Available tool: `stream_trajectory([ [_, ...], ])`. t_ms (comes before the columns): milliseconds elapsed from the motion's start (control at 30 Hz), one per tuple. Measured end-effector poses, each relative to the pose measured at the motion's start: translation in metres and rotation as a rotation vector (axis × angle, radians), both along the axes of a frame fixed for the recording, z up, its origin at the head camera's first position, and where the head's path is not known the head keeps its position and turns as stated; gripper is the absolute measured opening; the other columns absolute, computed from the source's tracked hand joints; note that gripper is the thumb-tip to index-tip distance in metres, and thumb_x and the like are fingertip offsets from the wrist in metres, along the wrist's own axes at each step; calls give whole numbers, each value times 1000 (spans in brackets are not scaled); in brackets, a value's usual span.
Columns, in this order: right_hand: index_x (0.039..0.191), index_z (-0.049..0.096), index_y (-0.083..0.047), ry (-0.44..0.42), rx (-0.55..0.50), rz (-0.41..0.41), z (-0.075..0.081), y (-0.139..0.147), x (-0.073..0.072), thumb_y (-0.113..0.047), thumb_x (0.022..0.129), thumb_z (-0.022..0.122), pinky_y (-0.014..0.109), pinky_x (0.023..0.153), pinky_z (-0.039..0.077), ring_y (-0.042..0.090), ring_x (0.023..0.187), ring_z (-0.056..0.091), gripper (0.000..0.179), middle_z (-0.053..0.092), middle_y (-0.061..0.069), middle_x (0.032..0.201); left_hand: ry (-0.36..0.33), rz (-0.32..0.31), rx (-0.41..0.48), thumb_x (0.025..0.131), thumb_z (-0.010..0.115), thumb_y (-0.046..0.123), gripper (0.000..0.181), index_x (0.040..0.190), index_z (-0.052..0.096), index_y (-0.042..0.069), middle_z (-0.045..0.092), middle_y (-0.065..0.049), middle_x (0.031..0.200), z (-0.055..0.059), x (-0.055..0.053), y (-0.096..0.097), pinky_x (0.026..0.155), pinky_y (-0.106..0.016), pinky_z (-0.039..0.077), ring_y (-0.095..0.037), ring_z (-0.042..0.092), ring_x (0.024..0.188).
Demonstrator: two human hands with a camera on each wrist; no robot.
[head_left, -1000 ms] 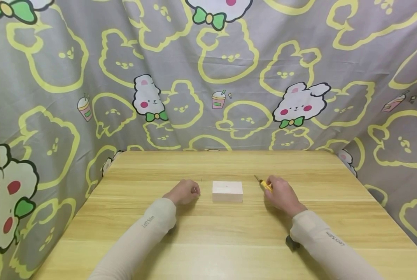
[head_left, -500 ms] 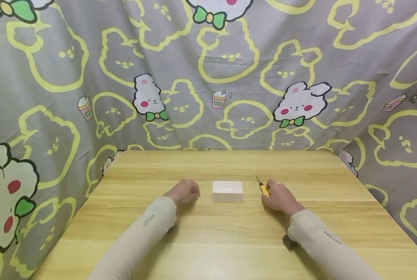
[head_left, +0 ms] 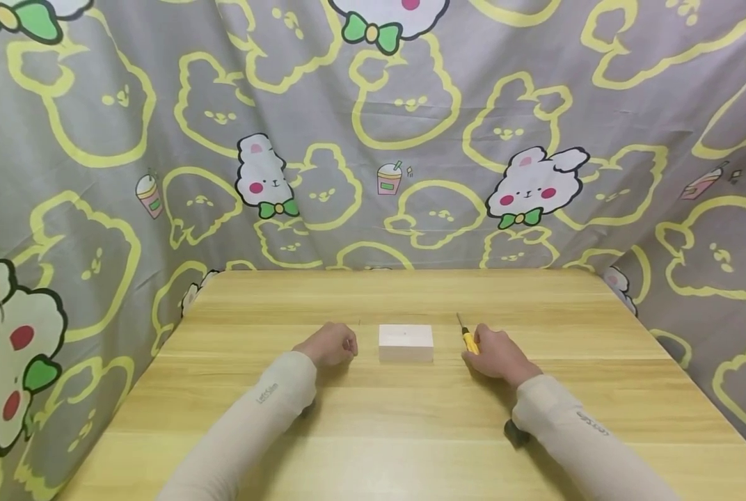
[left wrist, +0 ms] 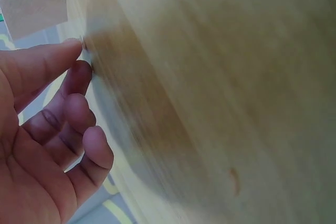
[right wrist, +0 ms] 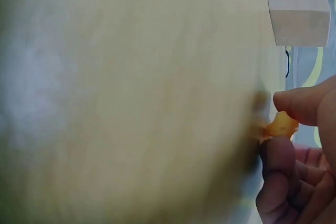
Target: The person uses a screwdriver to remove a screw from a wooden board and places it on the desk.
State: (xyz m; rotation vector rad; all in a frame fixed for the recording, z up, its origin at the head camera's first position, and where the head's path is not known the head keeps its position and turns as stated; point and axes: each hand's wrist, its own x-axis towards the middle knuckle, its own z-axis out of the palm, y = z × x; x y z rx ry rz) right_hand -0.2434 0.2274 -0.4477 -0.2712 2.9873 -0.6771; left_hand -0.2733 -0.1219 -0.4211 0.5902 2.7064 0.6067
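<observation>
My right hand (head_left: pixel 495 353) grips a screwdriver by its yellow handle (head_left: pixel 470 343), the thin shaft pointing away and slightly left just above the table. In the right wrist view the yellow handle end (right wrist: pixel 284 124) sits between thumb and index finger. Left of the block, my left hand (head_left: pixel 332 343) is low at the table, thumb and index tips close together. A small shiny metal piece (left wrist: pixel 83 42) shows at the thumb tip in the left wrist view; its kind I cannot tell. Between both hands lies a pale wooden block (head_left: pixel 406 351) with a small dark hole in its top.
The wooden table (head_left: pixel 385 417) carries the block and spreads out around both forearms. A grey curtain (head_left: pixel 323 229) with yellow outlines and white rabbits hangs behind it and along both sides. A faint thin mark (head_left: pixel 359 322) shows on the table left of the block.
My right hand has moved slightly left toward the block with the screwdriver, whose shaft now points more straight away from me. My left hand and the block stay where they were.
</observation>
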Motion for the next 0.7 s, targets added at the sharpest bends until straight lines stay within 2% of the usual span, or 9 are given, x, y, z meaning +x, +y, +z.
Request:
stream_trajectory([
  [333, 97, 47, 1, -41, -15, -11, 4, -1, -1, -29, 89, 65, 30, 52, 40, 20, 59, 49, 36, 52, 9, 72, 6, -12, -16, 87, 68, 3, 13, 84, 70, 15, 67, -2, 90, 2, 0, 0, 88, -47, 50, -24, 61, 90],
  [567, 97, 44, 0, -92, -87, -37, 1, -1, -1, -27, 91, 63, 29, 45, 43, 16, 45, 53, 34, 56, 6, 59, 2, -3, -30, 88, 67, 4, 14, 82, 70, 16, 64, 1, 86, 2, -2, 1, 86, -45, 50, -20, 59, 85],
  [700, 99, 44, 1, -102, -100, -30, 3, 0, 1, -27, 92, 62, 28, 44, 42, 15, 44, 52, 34, 56, 5, 57, -3, -1, -29, 88, 67, 4, 13, 82, 70, 15, 64, 1, 86, 3, 0, 2, 87, -46, 50, -20, 59, 85],
])
